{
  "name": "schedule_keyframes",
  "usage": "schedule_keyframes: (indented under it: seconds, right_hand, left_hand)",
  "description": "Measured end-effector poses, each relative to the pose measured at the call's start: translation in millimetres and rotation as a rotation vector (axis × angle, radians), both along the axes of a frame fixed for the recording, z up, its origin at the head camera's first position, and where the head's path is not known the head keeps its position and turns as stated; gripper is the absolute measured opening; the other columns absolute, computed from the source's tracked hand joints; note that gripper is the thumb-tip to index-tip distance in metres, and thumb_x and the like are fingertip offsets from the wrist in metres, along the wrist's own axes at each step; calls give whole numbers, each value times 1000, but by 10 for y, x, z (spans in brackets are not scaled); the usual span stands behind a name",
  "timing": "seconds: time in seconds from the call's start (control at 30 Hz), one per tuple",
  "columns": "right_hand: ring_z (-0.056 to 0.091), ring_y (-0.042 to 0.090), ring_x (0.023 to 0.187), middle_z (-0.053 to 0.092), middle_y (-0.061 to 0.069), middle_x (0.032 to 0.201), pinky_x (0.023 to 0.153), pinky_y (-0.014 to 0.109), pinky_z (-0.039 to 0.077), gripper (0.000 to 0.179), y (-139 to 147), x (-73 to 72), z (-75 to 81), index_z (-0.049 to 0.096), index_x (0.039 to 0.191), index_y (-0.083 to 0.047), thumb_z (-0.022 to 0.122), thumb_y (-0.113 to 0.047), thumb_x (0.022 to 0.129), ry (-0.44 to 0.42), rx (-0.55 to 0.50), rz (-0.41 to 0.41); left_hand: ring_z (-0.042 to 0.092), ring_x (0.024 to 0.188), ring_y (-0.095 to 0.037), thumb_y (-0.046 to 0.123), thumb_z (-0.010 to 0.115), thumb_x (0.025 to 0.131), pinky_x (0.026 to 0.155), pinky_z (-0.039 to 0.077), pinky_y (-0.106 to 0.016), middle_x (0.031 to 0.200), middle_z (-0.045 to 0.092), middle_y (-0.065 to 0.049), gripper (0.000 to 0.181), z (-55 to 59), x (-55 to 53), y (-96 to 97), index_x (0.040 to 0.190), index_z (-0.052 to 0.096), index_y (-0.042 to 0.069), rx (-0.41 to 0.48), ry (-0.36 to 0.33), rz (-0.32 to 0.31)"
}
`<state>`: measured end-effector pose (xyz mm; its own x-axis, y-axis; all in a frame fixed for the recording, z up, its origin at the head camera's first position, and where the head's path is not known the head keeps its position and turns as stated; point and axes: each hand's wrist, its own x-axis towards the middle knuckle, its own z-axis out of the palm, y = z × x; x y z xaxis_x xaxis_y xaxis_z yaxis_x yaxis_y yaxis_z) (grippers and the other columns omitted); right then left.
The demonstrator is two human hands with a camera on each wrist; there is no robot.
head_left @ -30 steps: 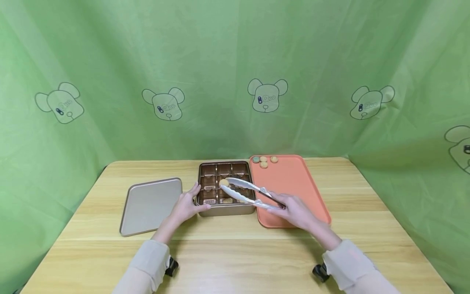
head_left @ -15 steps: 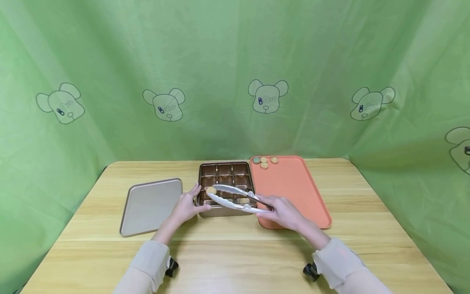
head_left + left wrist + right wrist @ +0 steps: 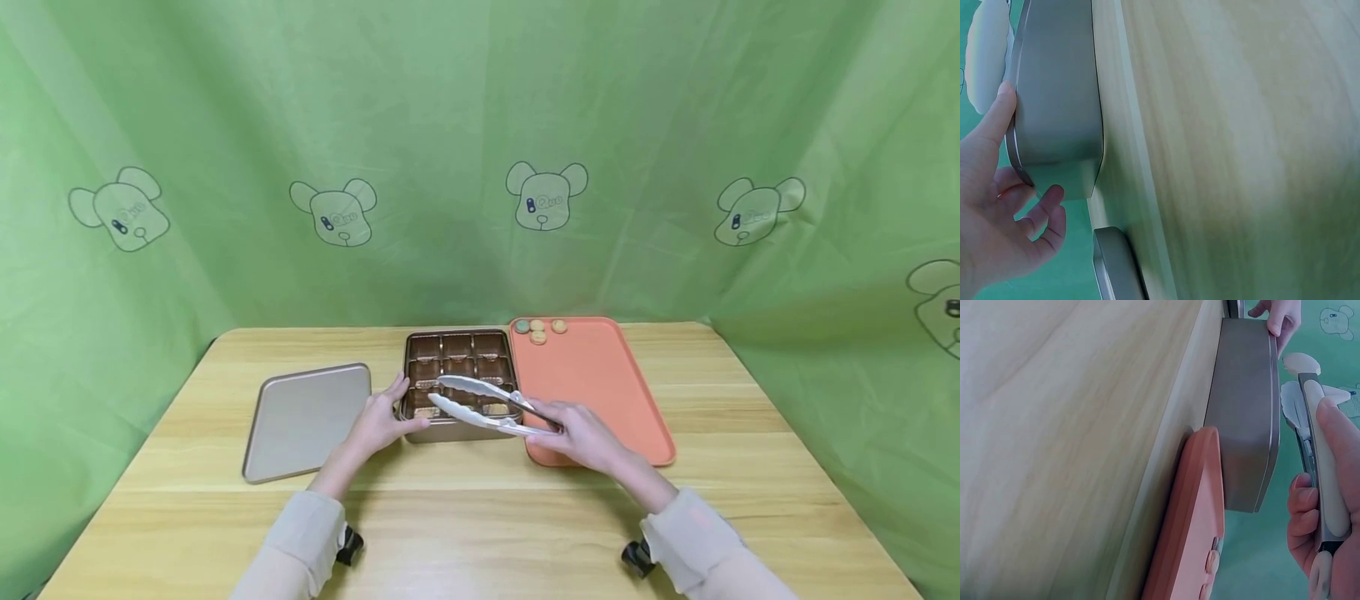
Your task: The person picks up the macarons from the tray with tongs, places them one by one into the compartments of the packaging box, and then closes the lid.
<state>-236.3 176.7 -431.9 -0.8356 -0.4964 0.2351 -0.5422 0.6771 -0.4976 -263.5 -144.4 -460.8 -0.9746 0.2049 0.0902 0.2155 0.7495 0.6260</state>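
My right hand (image 3: 581,433) grips metal tongs (image 3: 480,420) over the front of a metal tin (image 3: 465,431). The tongs' tips stand apart with nothing between them. Inside the tin is a brown divided insert (image 3: 457,346). A cream macaron (image 3: 426,412) lies in its front left compartment, and another macaron (image 3: 495,409) in the front right one. The tongs partly cover the front middle compartment. My left hand (image 3: 380,421) holds the tin's front left corner. In the left wrist view, its thumb (image 3: 1005,103) presses at the rim, the other fingers bent near the side.
A coral tray (image 3: 592,375) lies right of the tin. At its far left are a green macaron (image 3: 522,327) and several cream macarons (image 3: 537,337). A flat metal lid (image 3: 307,421) lies to the left. A green curtain (image 3: 480,275) hangs behind the wooden table (image 3: 480,525).
The tongs moved left and toward the front with a cream macaron, then let it go in the front left compartment. Their tips are now apart. The left hand stayed at the tin.
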Motion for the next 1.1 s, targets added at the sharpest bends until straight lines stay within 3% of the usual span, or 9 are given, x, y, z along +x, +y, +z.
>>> schedule_keyframes:
  seconds: [0.13,0.23,0.3,0.77,1.1]
  right_hand:
    - [35,3,56,56,-3,71,51,19,33,57,70,35,-16,54,127,-5,70,-31,79,19,-22,-26]
    - [32,3,53,38,-8,59,47,19,31,57,133,57,-29,53,128,-7,71,-28,79,33,-40,-34]
    - [30,3,53,35,-10,58,46,19,30,57,175,66,-36,52,129,-8,71,-26,79,47,-56,-47]
    - [34,6,53,43,-5,62,45,21,34,62,383,95,-46,48,130,2,70,-27,80,56,-160,-207]
    - [33,6,51,43,-1,61,45,22,35,60,489,128,-53,47,130,2,70,-24,81,27,-242,-250]
  left_hand:
    - [39,44,-11,38,75,70,45,42,-22,147,24,-15,88,-12,14,0,138,33,-1,17,-7,-4]
    - [38,40,-11,38,75,70,45,43,-21,147,24,-17,89,-15,24,-3,137,33,-2,24,-11,-7]
    - [39,43,-11,38,75,70,45,43,-22,147,24,-16,89,-5,29,-1,138,32,-2,26,-18,-6]
    - [37,40,-10,37,75,71,43,42,-22,147,23,-16,89,36,16,12,138,32,-1,29,-26,-6]
    - [39,49,-13,38,74,71,42,41,-23,149,21,-12,89,35,32,21,140,31,1,24,-54,9]
